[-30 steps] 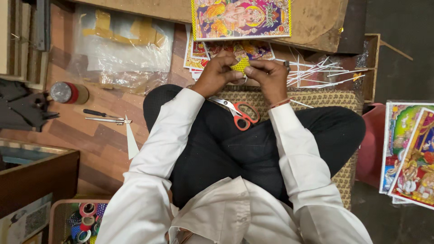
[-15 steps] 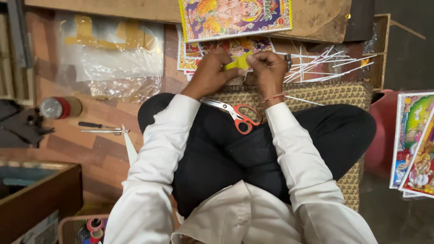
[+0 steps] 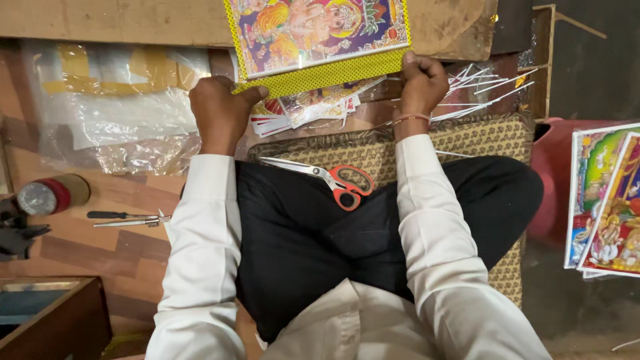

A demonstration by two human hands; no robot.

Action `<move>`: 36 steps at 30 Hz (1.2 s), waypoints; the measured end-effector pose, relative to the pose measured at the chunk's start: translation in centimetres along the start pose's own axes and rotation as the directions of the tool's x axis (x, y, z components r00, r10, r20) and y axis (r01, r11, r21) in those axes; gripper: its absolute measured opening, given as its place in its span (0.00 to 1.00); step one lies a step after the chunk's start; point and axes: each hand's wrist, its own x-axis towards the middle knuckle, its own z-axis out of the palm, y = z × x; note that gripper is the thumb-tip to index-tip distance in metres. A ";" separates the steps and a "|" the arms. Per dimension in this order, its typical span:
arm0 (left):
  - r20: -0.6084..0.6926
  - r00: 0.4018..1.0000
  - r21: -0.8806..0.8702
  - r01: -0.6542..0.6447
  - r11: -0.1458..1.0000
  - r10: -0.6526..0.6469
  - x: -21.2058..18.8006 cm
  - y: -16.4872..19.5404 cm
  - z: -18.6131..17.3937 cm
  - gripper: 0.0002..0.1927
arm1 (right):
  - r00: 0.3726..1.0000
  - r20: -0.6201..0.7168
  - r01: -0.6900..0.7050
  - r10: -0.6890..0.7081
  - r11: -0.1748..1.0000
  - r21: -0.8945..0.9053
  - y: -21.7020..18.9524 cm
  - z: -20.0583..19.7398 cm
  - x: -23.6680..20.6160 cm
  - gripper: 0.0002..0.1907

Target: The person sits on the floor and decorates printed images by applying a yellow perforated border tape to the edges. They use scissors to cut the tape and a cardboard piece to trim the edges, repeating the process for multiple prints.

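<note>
A colourful religious picture [image 3: 313, 30] with a yellow dotted border strip along its near edge lies on a wooden board in front of me. My left hand [image 3: 220, 110] grips the strip's left end at the picture's lower left corner. At the lower right corner, my right hand [image 3: 421, 83] is closed on the strip's right end. Both hands press the strip along the picture's edge. Red-handled scissors [image 3: 333, 180] rest on my lap over the woven mat [image 3: 480, 143].
A stack of smaller prints [image 3: 300, 110] lies under the picture. White thin sticks [image 3: 480, 90] are scattered at the right. Plastic sheeting [image 3: 107, 100], a tape roll [image 3: 50, 197] and a screwdriver [image 3: 123, 217] lie left. More pictures [image 3: 610, 200] stand at the right edge.
My hands have spread apart from a small yellow piece held together at centre to the two lower corners of the picture, with the yellow strip now stretched along its edge.
</note>
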 end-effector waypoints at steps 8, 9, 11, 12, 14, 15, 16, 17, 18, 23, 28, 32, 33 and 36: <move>-0.059 0.994 -0.322 -0.104 0.941 0.090 -0.3 0.1 0.3 0.18 | 0.994 -0.012 -0.111 0.112 0.992 0.064 0.1 -0.2 0.7 0.08; -0.045 0.997 -0.331 -0.075 0.941 0.064 -0.2 0.0 0.5 0.18 | 0.994 -0.009 -0.110 0.111 0.992 0.067 0.2 -0.2 0.8 0.08; -0.036 0.999 -0.345 -0.051 0.937 0.041 -0.1 -0.1 0.8 0.18 | 0.993 -0.016 -0.116 0.117 0.991 0.064 0.4 -0.3 1.2 0.09; -0.035 0.999 -0.352 -0.049 0.935 0.040 -0.1 -0.2 0.9 0.18 | 0.991 -0.029 -0.126 0.127 0.991 0.051 0.5 -0.3 1.4 0.09; -0.020 0.999 -0.366 -0.034 0.930 0.029 0.2 -0.3 1.1 0.18 | 0.989 -0.040 -0.138 0.139 0.990 0.030 0.7 -0.3 1.7 0.09; -0.009 1.000 -0.374 -0.022 0.927 0.020 0.5 -0.4 1.1 0.18 | 0.989 -0.037 -0.139 0.140 0.990 0.023 0.8 -0.2 1.8 0.09; 0.002 1.000 -0.383 -0.010 0.924 0.012 1.0 -0.4 1.1 0.17 | 0.990 -0.034 -0.140 0.140 0.990 0.015 1.0 0.0 2.0 0.09; 0.013 1.000 -0.388 0.002 0.922 0.003 1.3 -0.4 1.0 0.17 | 0.988 -0.028 -0.148 0.149 0.989 0.018 1.1 0.2 2.1 0.09; 0.017 1.000 -0.392 0.005 0.920 0.002 1.4 -0.4 1.0 0.17 | 0.988 -0.020 -0.152 0.152 0.988 0.028 1.1 0.3 2.2 0.09; 0.021 1.000 -0.411 0.006 0.912 0.002 1.8 -0.2 1.0 0.17 | 0.989 -0.040 -0.142 0.142 0.990 -0.002 0.5 1.1 1.9 0.10; 0.057 0.997 -0.418 0.066 0.906 -0.047 1.7 -0.3 1.0 0.17 | 0.992 -0.064 -0.112 0.106 0.989 -0.094 -0.2 1.5 1.1 0.10; 0.053 0.998 -0.477 0.040 0.878 -0.016 1.8 -1.0 1.0 0.18 | 0.991 -0.090 -0.102 0.099 0.994 -0.034 -0.1 2.0 0.9 0.12; 0.061 0.998 -0.489 0.053 0.871 -0.026 1.8 -1.1 1.0 0.18 | 0.987 -0.108 -0.126 0.121 0.991 -0.039 -0.1 2.0 0.9 0.12; -0.005 1.000 -0.382 -0.022 0.924 0.022 1.5 -1.5 1.3 0.19 | 0.987 -0.104 -0.124 0.122 0.992 -0.016 0.0 2.0 1.1 0.10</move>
